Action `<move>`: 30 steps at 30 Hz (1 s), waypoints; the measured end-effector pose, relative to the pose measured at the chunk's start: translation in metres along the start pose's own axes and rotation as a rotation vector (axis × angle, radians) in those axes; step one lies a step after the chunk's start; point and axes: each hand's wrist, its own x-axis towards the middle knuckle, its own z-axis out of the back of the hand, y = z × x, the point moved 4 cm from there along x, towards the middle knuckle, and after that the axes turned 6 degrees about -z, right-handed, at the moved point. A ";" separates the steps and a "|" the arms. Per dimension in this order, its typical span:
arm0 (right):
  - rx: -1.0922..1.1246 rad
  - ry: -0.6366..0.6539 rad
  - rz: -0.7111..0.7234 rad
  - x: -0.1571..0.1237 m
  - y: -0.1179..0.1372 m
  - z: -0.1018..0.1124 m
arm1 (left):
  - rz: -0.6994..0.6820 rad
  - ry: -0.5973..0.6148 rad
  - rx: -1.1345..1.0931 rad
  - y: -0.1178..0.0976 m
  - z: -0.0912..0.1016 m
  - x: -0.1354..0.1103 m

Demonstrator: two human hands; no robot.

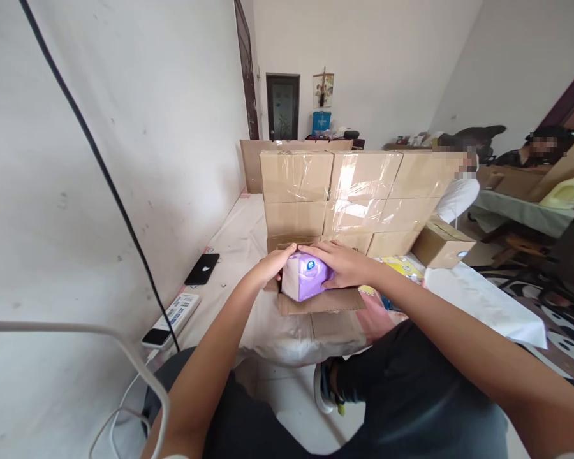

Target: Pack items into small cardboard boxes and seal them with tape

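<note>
A purple and white soft pack, which looks like a tissue pack [307, 280], sits tilted over an open cardboard box [323, 303] in front of me. My left hand [272, 262] is curled against its left end, fingertips at the top edge. My right hand [345, 262] wraps over its top and right side, with the thumb on the front. Both hands grip the pack. The box's front flap lies folded out toward me, while most of the box's inside is hidden by the pack and my hands.
Taped cardboard boxes [294, 178] form a wall just behind my hands. A single carton [442, 242] stands to the right, by yellow packaging [402, 268]. On the left lie a phone [201, 269] and a white power strip [182, 312]. A black cable [105, 172] hangs along the wall. People sit at the far right.
</note>
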 end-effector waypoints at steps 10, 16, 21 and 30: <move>0.442 0.004 -0.087 -0.005 -0.011 -0.012 | 0.158 0.195 -0.079 0.008 -0.010 -0.003; 0.483 0.072 -0.273 -0.011 -0.035 -0.014 | -0.013 0.025 0.021 0.032 -0.012 0.011; 0.408 0.087 -0.344 -0.001 -0.040 -0.018 | -0.004 -0.085 0.201 0.050 -0.002 0.022; 0.141 0.208 -0.426 0.017 -0.038 -0.036 | -0.019 -0.241 0.238 0.061 -0.017 0.031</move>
